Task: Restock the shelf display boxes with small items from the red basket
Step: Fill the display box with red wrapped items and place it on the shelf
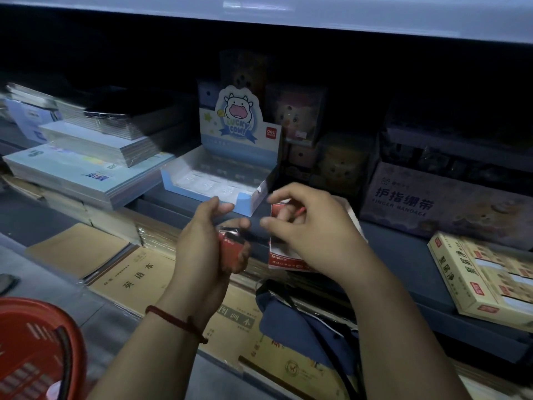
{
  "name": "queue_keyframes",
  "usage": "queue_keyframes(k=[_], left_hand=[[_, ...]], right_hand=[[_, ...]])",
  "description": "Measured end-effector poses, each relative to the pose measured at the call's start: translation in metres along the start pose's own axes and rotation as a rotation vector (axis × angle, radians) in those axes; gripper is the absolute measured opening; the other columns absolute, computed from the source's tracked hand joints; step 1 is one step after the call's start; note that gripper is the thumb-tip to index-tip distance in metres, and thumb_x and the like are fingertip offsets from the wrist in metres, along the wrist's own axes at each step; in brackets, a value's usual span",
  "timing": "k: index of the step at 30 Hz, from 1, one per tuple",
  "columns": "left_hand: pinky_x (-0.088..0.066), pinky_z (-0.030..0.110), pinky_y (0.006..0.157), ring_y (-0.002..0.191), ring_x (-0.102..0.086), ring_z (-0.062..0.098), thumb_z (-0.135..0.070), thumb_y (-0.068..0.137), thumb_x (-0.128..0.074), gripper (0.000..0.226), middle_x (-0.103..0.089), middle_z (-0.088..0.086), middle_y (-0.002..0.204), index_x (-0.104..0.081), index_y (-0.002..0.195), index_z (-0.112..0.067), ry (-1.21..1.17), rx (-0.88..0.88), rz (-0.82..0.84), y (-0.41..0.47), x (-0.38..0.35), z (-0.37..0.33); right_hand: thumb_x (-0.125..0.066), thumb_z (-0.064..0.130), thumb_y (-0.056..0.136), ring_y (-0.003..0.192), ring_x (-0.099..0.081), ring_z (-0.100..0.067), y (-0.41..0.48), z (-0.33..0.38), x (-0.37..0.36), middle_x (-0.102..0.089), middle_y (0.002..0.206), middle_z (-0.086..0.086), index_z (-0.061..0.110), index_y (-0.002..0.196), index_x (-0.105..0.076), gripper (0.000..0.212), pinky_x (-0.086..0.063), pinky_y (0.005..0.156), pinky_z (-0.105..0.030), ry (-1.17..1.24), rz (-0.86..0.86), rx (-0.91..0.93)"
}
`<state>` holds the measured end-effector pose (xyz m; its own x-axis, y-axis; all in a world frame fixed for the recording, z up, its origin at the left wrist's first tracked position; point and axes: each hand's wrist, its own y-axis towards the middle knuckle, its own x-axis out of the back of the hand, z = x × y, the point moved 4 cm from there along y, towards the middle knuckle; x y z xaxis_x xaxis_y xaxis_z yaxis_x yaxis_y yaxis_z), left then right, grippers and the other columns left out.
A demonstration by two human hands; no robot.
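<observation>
Head view, single entry, all places given from the Lucky Cow display box [187, 193].

- Lucky Cow display box: on the shelf, open-fronted, with a pale tray inside. The light is too dim to tell its contents.
- Left hand [213, 235]: just in front of the box and below its front lip, fingers curled round a small red item [232, 249]. Red cord [176, 321] at the wrist.
- Right hand [305, 226]: in front and right of the box, thumb and fingers pinching the open top of a red-and-white carton [284, 259], which hangs below the palm.
- Red basket [28, 319]: well below and left of the box, at the frame's lower corner. Its contents are not legible.
- Finger bandage box [418, 203]: right of the box, on the same shelf.
- Stacked notebooks [86, 168]: left of the box.
- Brown exercise books [138, 272]: on the lower shelf, below the box.

Step in hand, as judged: unpacking the carton and passing pieces to the display.

Handling notes:
- Hold the carton upright by its mouth so nothing spills.
- Carry the red item over the low front lip, not into it.
- Seat it flat in a tray pocket, working from the back row forward.
- The cardboard box is light and likely to slide if pushed, so set pieces down, not in.
</observation>
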<state>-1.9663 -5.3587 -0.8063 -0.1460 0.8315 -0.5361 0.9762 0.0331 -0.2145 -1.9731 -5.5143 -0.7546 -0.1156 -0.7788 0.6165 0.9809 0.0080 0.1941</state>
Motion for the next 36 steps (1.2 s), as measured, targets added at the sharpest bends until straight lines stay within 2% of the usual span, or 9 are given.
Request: queue_keyframes(k=[4, 7, 10, 12, 14, 19, 26, 32, 36], left_hand=[[-0.037, 0.024, 0.039, 0.047, -0.055, 0.018, -0.052, 0.104, -0.040, 0.038, -0.073, 0.014, 0.078, -0.058, 0.121, -0.023, 0.020, -0.122, -0.006, -0.004, -0.007, -0.007], [-0.043, 0.026, 0.042, 0.050, -0.064, 0.019, -0.059, 0.104, -0.033, 0.042, -0.073, 0.011, 0.072, -0.060, 0.118, -0.030, 0.044, -0.183, -0.003, -0.008, -0.012, -0.010], [-0.045, 0.028, 0.044, 0.054, -0.068, 0.020, -0.060, 0.104, -0.031, 0.045, -0.077, 0.011, 0.086, -0.059, 0.121, -0.029, 0.057, -0.203, 0.038, -0.011, -0.014, -0.011], [-0.042, 0.025, 0.039, 0.047, -0.062, 0.016, -0.057, 0.104, -0.032, 0.046, -0.075, 0.008, 0.080, -0.059, 0.122, -0.024, 0.062, -0.190, 0.078, -0.011, -0.015, -0.010], [-0.049, 0.027, 0.046, 0.059, -0.068, 0.018, -0.053, 0.104, -0.036, 0.045, -0.076, 0.011, 0.083, -0.062, 0.119, -0.019, 0.074, -0.155, 0.130, -0.010, -0.017, -0.010], [-0.058, 0.035, 0.071, 0.094, -0.071, 0.028, -0.026, 0.103, -0.046, 0.034, -0.074, 0.022, 0.111, -0.066, 0.121, -0.005, 0.122, -0.116, 0.256, -0.005, -0.016, -0.008], [-0.062, 0.036, 0.086, 0.100, -0.074, 0.035, 0.004, 0.097, -0.054, 0.019, -0.074, 0.029, 0.105, -0.069, 0.109, 0.006, 0.130, -0.104, 0.228, -0.005, -0.012, -0.004], [-0.062, 0.032, 0.078, 0.094, -0.076, 0.028, -0.003, 0.095, -0.062, 0.019, -0.078, 0.015, 0.105, -0.070, 0.112, -0.003, 0.217, -0.158, 0.158, -0.002, -0.006, -0.006], [-0.052, 0.030, 0.075, 0.076, -0.069, 0.011, -0.005, 0.093, -0.065, 0.020, -0.079, 0.005, 0.090, -0.081, 0.088, -0.016, 0.250, -0.207, 0.116, -0.001, -0.002, -0.009]], right_hand=[[-0.081, 0.028, 0.086, 0.055, -0.061, 0.002, -0.006, 0.021, -0.011, -0.063, 0.073, 0.005, 0.024, 0.100, -0.075, 0.016, -0.046, 0.061, -0.016, 0.244, 0.159, 0.095], [-0.083, 0.033, 0.083, 0.064, -0.063, -0.001, -0.008, 0.024, -0.019, -0.057, 0.092, 0.002, 0.035, 0.109, -0.076, 0.027, -0.050, 0.069, -0.021, 0.122, 0.229, 0.142], [-0.085, 0.029, 0.080, 0.061, -0.055, 0.003, -0.008, 0.024, -0.020, -0.053, 0.096, 0.001, 0.038, 0.091, -0.074, 0.017, -0.044, 0.060, -0.010, 0.129, 0.207, 0.131], [-0.088, 0.023, 0.078, 0.061, -0.060, -0.002, -0.007, 0.022, -0.019, -0.053, 0.096, -0.003, 0.027, 0.084, -0.070, 0.019, -0.050, 0.058, -0.018, 0.209, 0.192, 0.102], [-0.088, 0.021, 0.077, 0.061, -0.064, -0.011, -0.005, 0.019, -0.017, -0.054, 0.087, 0.001, 0.018, 0.087, -0.069, 0.022, -0.058, 0.064, -0.032, 0.228, 0.173, 0.086], [-0.083, 0.009, 0.082, 0.055, -0.065, -0.008, -0.001, 0.009, -0.002, -0.067, 0.077, -0.012, 0.011, 0.091, -0.074, 0.014, -0.056, 0.057, -0.024, 0.343, 0.074, 0.033], [-0.083, 0.010, 0.082, 0.058, -0.062, -0.023, 0.006, -0.010, 0.013, -0.075, 0.075, -0.010, 0.012, 0.092, -0.076, 0.012, -0.056, 0.059, -0.035, 0.467, -0.093, -0.064], [-0.078, 0.008, 0.087, 0.066, -0.072, -0.027, 0.004, -0.024, 0.041, -0.077, 0.076, -0.009, 0.014, 0.089, -0.079, 0.006, -0.063, 0.063, -0.034, 0.363, -0.233, -0.103], [-0.076, 0.009, 0.090, 0.057, -0.069, -0.014, 0.005, -0.037, 0.042, -0.076, 0.075, -0.004, 0.017, 0.088, -0.079, 0.009, -0.064, 0.061, -0.034, 0.208, -0.169, -0.177]])
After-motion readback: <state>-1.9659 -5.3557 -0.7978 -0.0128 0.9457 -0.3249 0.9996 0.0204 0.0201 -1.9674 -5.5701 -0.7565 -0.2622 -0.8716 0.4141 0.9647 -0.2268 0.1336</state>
